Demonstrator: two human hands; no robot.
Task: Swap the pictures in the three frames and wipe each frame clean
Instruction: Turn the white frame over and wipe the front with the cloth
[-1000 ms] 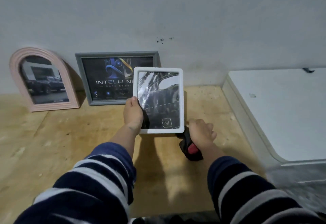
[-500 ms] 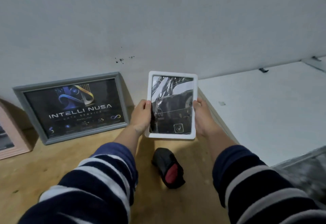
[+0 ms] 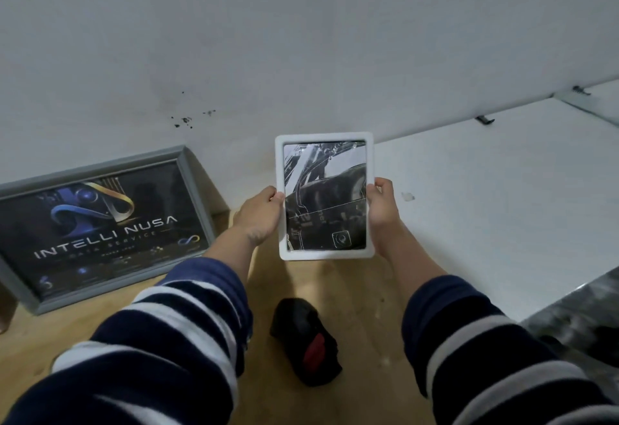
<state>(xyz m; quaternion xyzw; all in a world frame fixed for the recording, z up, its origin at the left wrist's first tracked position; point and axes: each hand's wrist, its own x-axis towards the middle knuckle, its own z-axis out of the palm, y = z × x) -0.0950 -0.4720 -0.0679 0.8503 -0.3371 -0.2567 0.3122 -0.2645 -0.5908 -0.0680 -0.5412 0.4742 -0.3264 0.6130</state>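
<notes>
At the far left we are seeing a grey frame (image 3: 100, 227) leaning against the white wall (image 3: 301, 39), standing on the wooden floor (image 3: 361, 290); its dark picture is showing the words "INTELLI NUSA". Near us, our left sleeve (image 3: 160, 341) (dark blue with white stripes) is crossing the lower left of the view.

Our left hand (image 3: 259, 215) is grasping the left edge of the white frame (image 3: 324, 196), with the thumb lying on the front border. We are holding this frame upright in the air, in the middle of the view, above the floor and in front of the wall. Its picture is dark and is carrying bright reflections, so we cannot tell what it is showing.

Below the white frame, a black cloth with a red patch (image 3: 306, 341) is lying on the floor, apart from both hands.

Our right hand (image 3: 382, 205) is grasping the right edge of the same frame, thumb on the front. The right sleeve (image 3: 485, 351) is coming in from the lower right. At the right, a flat white board (image 3: 485, 207) is lying beside the floor boards and is reaching to the wall.
</notes>
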